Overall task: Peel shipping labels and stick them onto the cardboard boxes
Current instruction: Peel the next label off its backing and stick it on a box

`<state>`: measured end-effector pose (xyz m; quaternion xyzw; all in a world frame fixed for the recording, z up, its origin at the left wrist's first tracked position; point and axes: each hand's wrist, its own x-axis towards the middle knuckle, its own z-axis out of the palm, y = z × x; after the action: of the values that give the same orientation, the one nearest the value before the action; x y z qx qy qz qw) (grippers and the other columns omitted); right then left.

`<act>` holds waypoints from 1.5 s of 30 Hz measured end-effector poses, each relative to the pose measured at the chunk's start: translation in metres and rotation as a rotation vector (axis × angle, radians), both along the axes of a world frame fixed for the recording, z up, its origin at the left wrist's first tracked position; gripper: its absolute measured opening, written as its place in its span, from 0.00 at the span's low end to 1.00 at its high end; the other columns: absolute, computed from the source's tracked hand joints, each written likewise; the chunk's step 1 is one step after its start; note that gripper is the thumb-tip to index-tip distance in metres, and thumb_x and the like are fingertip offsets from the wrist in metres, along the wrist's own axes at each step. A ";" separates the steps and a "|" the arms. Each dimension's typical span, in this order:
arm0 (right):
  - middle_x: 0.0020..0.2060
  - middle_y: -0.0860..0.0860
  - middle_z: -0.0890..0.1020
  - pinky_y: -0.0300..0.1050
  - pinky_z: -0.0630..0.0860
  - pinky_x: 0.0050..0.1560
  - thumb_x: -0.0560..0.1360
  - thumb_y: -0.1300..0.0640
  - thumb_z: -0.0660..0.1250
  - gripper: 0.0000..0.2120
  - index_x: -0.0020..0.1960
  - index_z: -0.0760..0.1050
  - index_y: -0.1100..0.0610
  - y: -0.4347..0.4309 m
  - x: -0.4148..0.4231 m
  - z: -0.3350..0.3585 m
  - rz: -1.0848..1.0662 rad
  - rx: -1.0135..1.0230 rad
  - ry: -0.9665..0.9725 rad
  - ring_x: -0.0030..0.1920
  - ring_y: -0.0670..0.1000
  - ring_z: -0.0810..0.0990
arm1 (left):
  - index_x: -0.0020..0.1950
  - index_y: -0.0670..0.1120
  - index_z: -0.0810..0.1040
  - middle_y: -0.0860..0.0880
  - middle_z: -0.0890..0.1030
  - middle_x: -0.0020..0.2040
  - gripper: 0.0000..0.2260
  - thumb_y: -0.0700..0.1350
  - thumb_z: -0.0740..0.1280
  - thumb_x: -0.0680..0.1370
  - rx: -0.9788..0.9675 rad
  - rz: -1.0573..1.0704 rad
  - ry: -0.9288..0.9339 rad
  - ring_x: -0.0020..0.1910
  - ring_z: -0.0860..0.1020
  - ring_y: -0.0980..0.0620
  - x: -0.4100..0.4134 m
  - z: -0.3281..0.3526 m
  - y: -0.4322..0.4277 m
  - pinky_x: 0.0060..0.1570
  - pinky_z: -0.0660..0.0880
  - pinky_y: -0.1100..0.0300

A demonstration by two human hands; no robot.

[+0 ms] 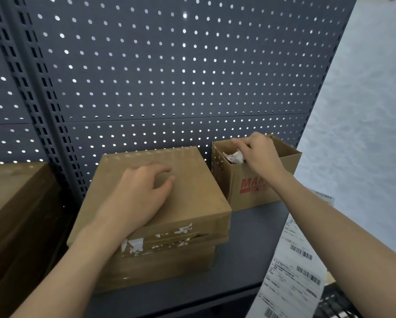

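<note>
My left hand (144, 191) rests palm down on the top box (192, 193) of a stack of flat cardboard boxes, fingers loosely bent. The top box's front edge carries torn white label scraps (135, 245). My right hand (259, 154) reaches over the open top of a small cardboard box (249, 193) with red print. At rim height it pinches a crumpled white backing paper (235, 157) on its thumb side; the thumb itself is hidden. A strip of shipping labels (293, 274) with barcodes hangs at the lower right, under my right forearm.
All boxes stand on a dark grey shelf (249, 244) backed by a perforated metal panel (169, 76). Another brown box stack (16, 203) fills the left side. A pale wall (364, 111) lies to the right of the shelf.
</note>
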<state>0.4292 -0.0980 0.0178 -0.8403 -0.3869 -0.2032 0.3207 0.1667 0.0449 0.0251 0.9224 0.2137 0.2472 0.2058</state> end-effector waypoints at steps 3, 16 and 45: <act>0.44 0.49 0.71 0.39 0.67 0.50 0.81 0.55 0.62 0.13 0.62 0.79 0.56 -0.003 -0.002 -0.001 -0.003 -0.021 -0.020 0.46 0.49 0.74 | 0.66 0.52 0.78 0.56 0.78 0.64 0.15 0.53 0.62 0.81 0.007 -0.050 -0.014 0.65 0.74 0.51 0.009 -0.001 -0.014 0.60 0.69 0.57; 0.38 0.39 0.81 0.28 0.69 0.40 0.77 0.54 0.67 0.07 0.51 0.81 0.44 -0.132 -0.089 -0.040 -0.043 0.229 0.347 0.40 0.39 0.78 | 0.53 0.48 0.84 0.57 0.82 0.50 0.08 0.45 0.66 0.79 0.005 -0.474 -0.215 0.49 0.79 0.61 0.035 -0.013 -0.107 0.50 0.72 0.70; 0.53 0.59 0.84 0.51 0.82 0.52 0.77 0.67 0.63 0.11 0.58 0.77 0.65 -0.206 -0.232 -0.114 -0.306 0.914 1.197 0.54 0.59 0.83 | 0.50 0.55 0.81 0.59 0.83 0.43 0.04 0.48 0.71 0.76 -0.835 -0.539 0.083 0.42 0.80 0.63 0.015 -0.131 -0.144 0.41 0.77 0.67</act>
<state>0.1975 -0.3039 -0.0960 -0.6352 0.0955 0.1045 0.7592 0.1818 -0.0987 -0.1063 0.7927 0.0567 0.0414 0.6055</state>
